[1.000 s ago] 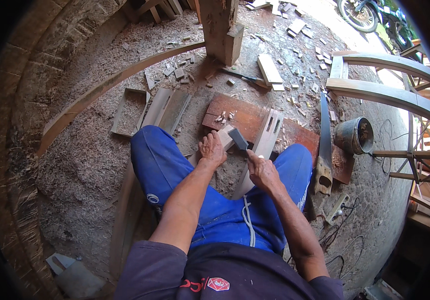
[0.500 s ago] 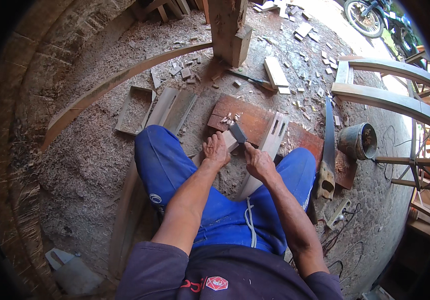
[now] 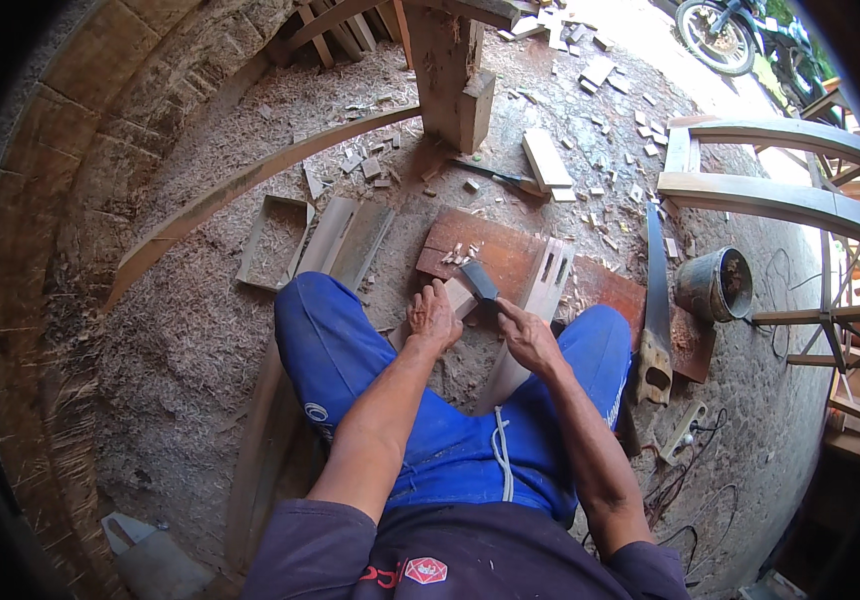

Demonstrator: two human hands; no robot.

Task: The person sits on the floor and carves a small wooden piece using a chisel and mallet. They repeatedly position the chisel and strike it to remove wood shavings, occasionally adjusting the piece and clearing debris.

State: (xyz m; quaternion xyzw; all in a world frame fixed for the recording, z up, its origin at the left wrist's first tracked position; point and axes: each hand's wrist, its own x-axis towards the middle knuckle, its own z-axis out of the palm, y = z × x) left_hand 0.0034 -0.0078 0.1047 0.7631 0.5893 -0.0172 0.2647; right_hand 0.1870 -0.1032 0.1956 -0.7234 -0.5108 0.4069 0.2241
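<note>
My left hand (image 3: 431, 318) is closed on a pale wooden block (image 3: 458, 299) that lies angled toward a reddish-brown board (image 3: 485, 243) between my knees. In my right hand (image 3: 525, 335) is a dark, broad-bladed tool (image 3: 479, 281), its handle mostly hidden by the fingers, its blade at the block's upper end. Beside this hand a longer pale timber (image 3: 548, 280) with two slots slants across the board. Small wood chips (image 3: 460, 254) lie just above the blade.
A handsaw (image 3: 656, 350) and metal bucket (image 3: 710, 285) lie right; chair-like wooden frames (image 3: 770, 194) stand beyond, power strip (image 3: 683, 433) below. A shallow tray (image 3: 270, 245), curved strip (image 3: 240, 175) and upright post (image 3: 450, 90) are left and ahead. Offcuts (image 3: 550, 165) and a parked motorcycle (image 3: 730, 35) are farther.
The view has shifted slightly, so the scene sits a little lower and farther right. My hands have moved only slightly, still holding the block and tool.
</note>
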